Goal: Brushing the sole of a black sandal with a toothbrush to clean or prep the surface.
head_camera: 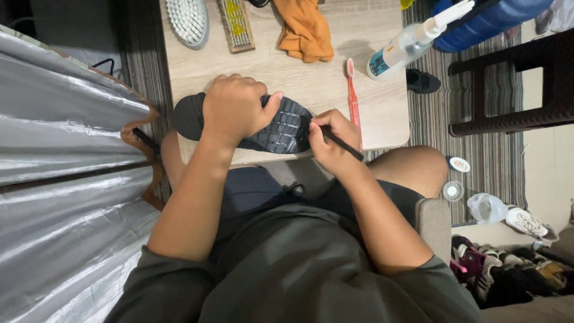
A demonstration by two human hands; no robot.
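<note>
We see the wooden tabletop (335, 90) filling the upper middle of the view, with a silvery sheet (66, 179) spread along the left and a striped rug (466, 101) under a dark bench (526, 90) on the right. Near the tabletop's front edge lies a black shoe (281, 128), sole up, its tread facing us. Our left hand (234, 107) is pressed down over the middle of that sole, fingers curled over its far side and thumb stretched along the tread — clamped on the shoe. Our right hand (332, 140) sits at the toe end, closed around a thin black tool (341, 143) whose tip meets the tread; what kind of tool it is, we cannot tell. Farther back rest an orange cloth (305, 30), a white spray bottle (406, 45) lying tilted at the tabletop's right corner, a white bristle brush (188, 21) and a smaller wooden brush (237, 24). Just beside the right hand lies a slim red toothbrush (353, 96) — apart from the shoe. A heap of other shoes (508, 269) sits on the floor at lower right.
</note>
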